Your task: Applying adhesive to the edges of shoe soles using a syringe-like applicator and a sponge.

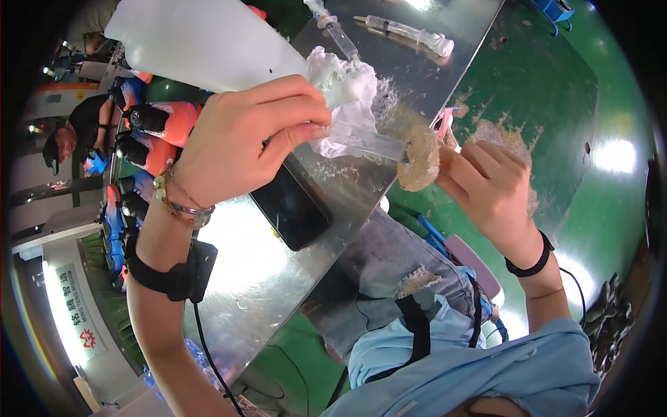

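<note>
My left hand (260, 135) pinches one end of a clear plastic tube (368, 141), which looks like a syringe barrel. The tube's other end meets a tan, rough, crusty round piece (419, 160). My right hand (490, 184) grips that piece from its right side, fingers curled; some of the fingertips are hidden behind it. Just beyond the tube lies a crumpled white cloth (340, 80), with whitish scraps scattered beside it. Farther off on the metal table (243, 299) rest a clear syringe (338, 35) and a second syringe (403, 31) with white wrapping at one end.
A dark phone (295, 208) lies below my left hand. A white sheet (208, 42) covers the far left of the table. Orange and blue shoes (170, 121) line the left, near another person (83, 128). Past the table's right edge, tan debris litters the green floor (556, 104).
</note>
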